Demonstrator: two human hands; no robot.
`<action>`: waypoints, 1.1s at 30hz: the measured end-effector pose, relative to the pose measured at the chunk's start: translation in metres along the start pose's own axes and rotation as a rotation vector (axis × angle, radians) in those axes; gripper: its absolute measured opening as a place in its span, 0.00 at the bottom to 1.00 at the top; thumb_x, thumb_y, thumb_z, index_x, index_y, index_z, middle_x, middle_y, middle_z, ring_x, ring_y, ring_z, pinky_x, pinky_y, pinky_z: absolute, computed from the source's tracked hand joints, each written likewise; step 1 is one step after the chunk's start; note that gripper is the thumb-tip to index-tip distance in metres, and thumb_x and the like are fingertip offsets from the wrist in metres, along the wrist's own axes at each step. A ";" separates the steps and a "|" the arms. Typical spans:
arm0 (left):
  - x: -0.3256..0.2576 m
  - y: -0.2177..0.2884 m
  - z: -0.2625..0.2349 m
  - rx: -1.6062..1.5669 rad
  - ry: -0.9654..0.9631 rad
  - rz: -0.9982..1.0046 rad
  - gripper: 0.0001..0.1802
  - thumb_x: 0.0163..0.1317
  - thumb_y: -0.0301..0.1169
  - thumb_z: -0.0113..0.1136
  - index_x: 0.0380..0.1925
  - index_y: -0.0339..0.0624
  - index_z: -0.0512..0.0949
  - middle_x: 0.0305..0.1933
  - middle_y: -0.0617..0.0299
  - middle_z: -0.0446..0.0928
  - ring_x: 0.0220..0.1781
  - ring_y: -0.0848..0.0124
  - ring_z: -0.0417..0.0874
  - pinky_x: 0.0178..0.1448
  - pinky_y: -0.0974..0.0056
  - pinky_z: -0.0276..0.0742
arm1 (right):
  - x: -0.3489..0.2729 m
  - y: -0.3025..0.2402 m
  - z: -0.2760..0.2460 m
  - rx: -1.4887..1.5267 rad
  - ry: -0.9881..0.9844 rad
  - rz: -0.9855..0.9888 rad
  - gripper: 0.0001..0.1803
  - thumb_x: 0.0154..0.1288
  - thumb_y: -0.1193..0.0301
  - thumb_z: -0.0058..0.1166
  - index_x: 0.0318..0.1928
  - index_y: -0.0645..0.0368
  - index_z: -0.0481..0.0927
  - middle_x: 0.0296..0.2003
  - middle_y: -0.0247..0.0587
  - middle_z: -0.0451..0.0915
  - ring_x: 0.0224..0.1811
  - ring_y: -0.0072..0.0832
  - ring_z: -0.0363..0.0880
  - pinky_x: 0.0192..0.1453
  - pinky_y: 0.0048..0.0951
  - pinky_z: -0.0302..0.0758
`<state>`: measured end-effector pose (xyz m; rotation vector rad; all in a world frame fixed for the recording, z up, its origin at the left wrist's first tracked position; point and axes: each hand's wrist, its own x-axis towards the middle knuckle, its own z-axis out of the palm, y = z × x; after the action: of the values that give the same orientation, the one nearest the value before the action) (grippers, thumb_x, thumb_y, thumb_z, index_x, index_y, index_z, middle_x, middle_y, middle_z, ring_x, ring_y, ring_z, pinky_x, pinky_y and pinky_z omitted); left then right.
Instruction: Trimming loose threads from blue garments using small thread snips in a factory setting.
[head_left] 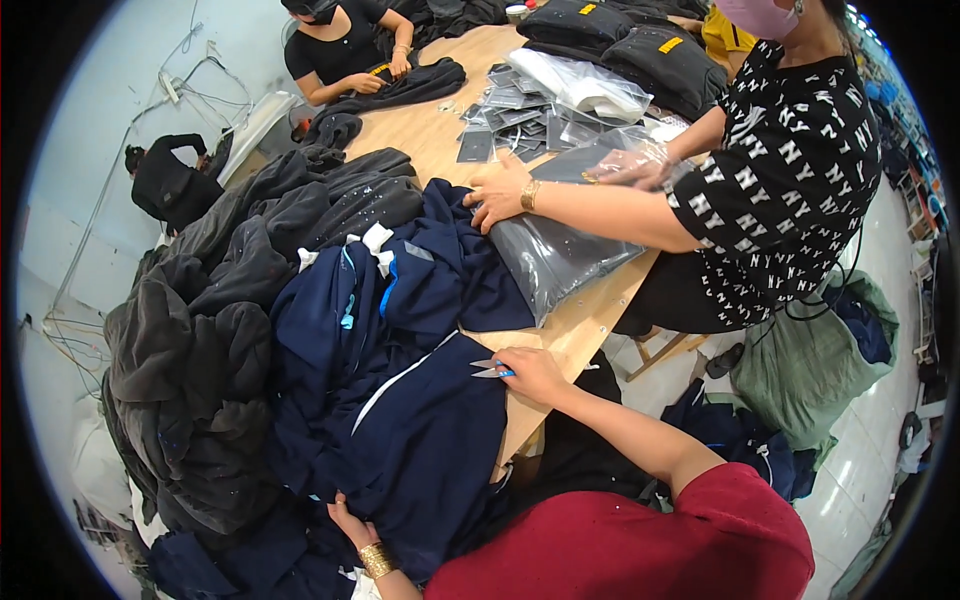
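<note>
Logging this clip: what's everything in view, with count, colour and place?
Navy garments: several, navy, table front
Scissors: one, silver and blue, table's near edge
Grey garments: pile, dark grey, left
Bagged garment: one, grey in clear plastic, right
Cards: many, mostly dark, mid-table
Plastic bags: uncounted, clear, beside cards
Bundles: two, dark with yellow marks, far side
Table: one, light wood, centre
Sack: one, green, right floor
Cables: several, pale, left wall
Red top: one, red, bottom
Bracelet: one, gold, left wrist
Left hand: one, bare, on navy garments
Right hand: one, bare, holding scissors
</note>
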<state>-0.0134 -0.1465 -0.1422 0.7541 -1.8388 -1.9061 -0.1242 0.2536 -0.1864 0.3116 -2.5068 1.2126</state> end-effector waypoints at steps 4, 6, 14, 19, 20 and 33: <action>0.000 0.000 -0.001 -0.004 0.002 -0.021 0.20 0.59 0.35 0.51 0.50 0.39 0.70 0.53 0.60 0.71 0.53 0.67 0.72 0.56 0.65 0.68 | 0.001 -0.001 -0.001 0.006 -0.008 -0.004 0.05 0.52 0.71 0.53 0.30 0.54 0.73 0.25 0.37 0.76 0.30 0.36 0.77 0.32 0.35 0.72; 0.003 -0.002 -0.005 -0.009 -0.026 -0.002 0.20 0.59 0.35 0.51 0.50 0.38 0.70 0.53 0.60 0.71 0.52 0.67 0.72 0.56 0.65 0.68 | 0.002 -0.002 -0.001 -0.001 -0.030 0.004 0.05 0.52 0.71 0.53 0.30 0.55 0.73 0.25 0.37 0.76 0.31 0.36 0.77 0.33 0.35 0.72; 0.001 -0.002 -0.003 -0.036 -0.017 0.012 0.21 0.58 0.30 0.51 0.51 0.35 0.69 0.54 0.57 0.72 0.53 0.66 0.73 0.58 0.65 0.67 | 0.000 -0.001 -0.001 -0.004 -0.018 -0.015 0.06 0.52 0.72 0.53 0.31 0.55 0.73 0.25 0.38 0.77 0.31 0.37 0.77 0.34 0.35 0.72; 0.001 -0.003 -0.002 -0.007 -0.010 -0.006 0.20 0.59 0.35 0.51 0.50 0.38 0.69 0.53 0.59 0.71 0.53 0.67 0.72 0.57 0.65 0.67 | 0.000 0.001 -0.001 -0.010 -0.029 -0.006 0.06 0.52 0.72 0.53 0.32 0.56 0.73 0.26 0.39 0.77 0.31 0.37 0.77 0.34 0.35 0.72; 0.001 -0.002 -0.002 -0.003 -0.009 -0.005 0.20 0.59 0.35 0.51 0.50 0.38 0.69 0.53 0.59 0.71 0.53 0.67 0.72 0.57 0.65 0.67 | 0.001 0.001 -0.001 -0.001 -0.010 -0.016 0.06 0.52 0.72 0.53 0.32 0.56 0.74 0.26 0.38 0.77 0.31 0.37 0.77 0.33 0.35 0.72; 0.002 -0.004 -0.004 0.006 -0.008 0.027 0.20 0.59 0.35 0.51 0.50 0.38 0.70 0.52 0.59 0.72 0.52 0.68 0.73 0.56 0.65 0.68 | 0.002 -0.001 0.000 -0.006 0.017 -0.035 0.06 0.51 0.73 0.54 0.32 0.55 0.74 0.25 0.37 0.77 0.29 0.36 0.77 0.32 0.34 0.73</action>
<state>-0.0121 -0.1509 -0.1461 0.7212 -1.8506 -1.8903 -0.1255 0.2529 -0.1856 0.3405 -2.4801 1.1894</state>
